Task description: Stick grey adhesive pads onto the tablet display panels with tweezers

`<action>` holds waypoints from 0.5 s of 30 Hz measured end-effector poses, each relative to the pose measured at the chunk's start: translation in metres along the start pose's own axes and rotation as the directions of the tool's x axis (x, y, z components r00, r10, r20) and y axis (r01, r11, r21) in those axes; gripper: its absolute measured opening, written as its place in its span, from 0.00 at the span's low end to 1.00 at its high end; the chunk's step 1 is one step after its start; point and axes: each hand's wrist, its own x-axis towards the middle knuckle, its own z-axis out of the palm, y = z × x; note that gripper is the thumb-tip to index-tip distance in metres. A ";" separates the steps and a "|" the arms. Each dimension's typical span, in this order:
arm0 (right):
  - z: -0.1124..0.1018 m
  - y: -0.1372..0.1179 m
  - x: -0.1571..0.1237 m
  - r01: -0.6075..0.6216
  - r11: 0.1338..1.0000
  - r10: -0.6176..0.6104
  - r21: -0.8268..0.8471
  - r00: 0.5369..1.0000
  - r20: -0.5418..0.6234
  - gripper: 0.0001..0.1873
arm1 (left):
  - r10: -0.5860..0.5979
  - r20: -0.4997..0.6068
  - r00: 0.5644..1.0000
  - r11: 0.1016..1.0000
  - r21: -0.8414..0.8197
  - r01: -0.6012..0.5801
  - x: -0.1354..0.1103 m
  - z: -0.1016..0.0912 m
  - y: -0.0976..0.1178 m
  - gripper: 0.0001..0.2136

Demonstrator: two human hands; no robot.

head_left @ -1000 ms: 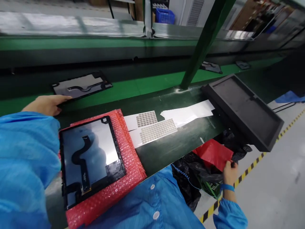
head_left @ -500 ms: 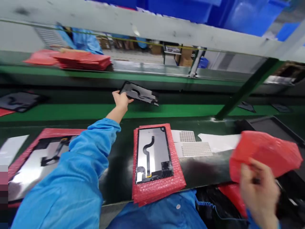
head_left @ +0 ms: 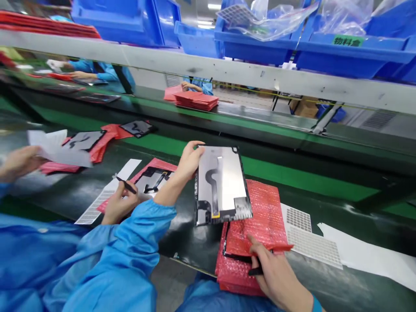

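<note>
My left hand point(head_left: 190, 162) grips a tablet screen panel point(head_left: 208, 160) by its upper left corner, lifted and tilted above the bench. The panel has a silver back, black edges and a curved dark ribbon cable. My right hand point(head_left: 273, 268) pinches the near edge of a red bubble-wrap sheet point(head_left: 263, 208). This sheet lies over another panel, whose black edge point(head_left: 238, 256) shows beneath it. A dark tool point(head_left: 255, 271), its kind unclear, sticks out from under my right fingers. More red bubble wrap point(head_left: 234, 277) is stacked below.
Sticker sheets point(head_left: 313, 245) and white paper point(head_left: 367, 253) lie to the right. At left, a co-worker's hand point(head_left: 120, 203) holds a black tool near another panel point(head_left: 147, 184); another hand point(head_left: 24, 162) holds white paper. Blue bins point(head_left: 341, 56) fill the shelf above.
My left hand has brought the panel from the far belt nearer, over the bench. My right hand has moved left with the red bubble wrap, now covering the stacked panel. The view has swung left.
</note>
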 end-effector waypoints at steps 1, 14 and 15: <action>0.001 -0.001 -0.003 0.018 1.000 -0.018 0.005 0.999 -0.028 0.15 | -0.042 0.072 0.997 0.999 0.014 0.041 -0.008 0.003 -0.004 0.13; 0.033 -0.004 -0.049 0.077 0.996 -0.078 -0.053 0.997 -0.011 0.32 | -0.276 0.584 0.763 0.943 0.319 0.097 -0.068 0.106 -0.074 0.14; 0.035 -0.005 -0.049 0.067 0.996 -0.067 -0.065 0.998 -0.009 0.32 | -0.272 0.591 0.760 0.936 0.344 0.067 -0.069 0.108 -0.078 0.14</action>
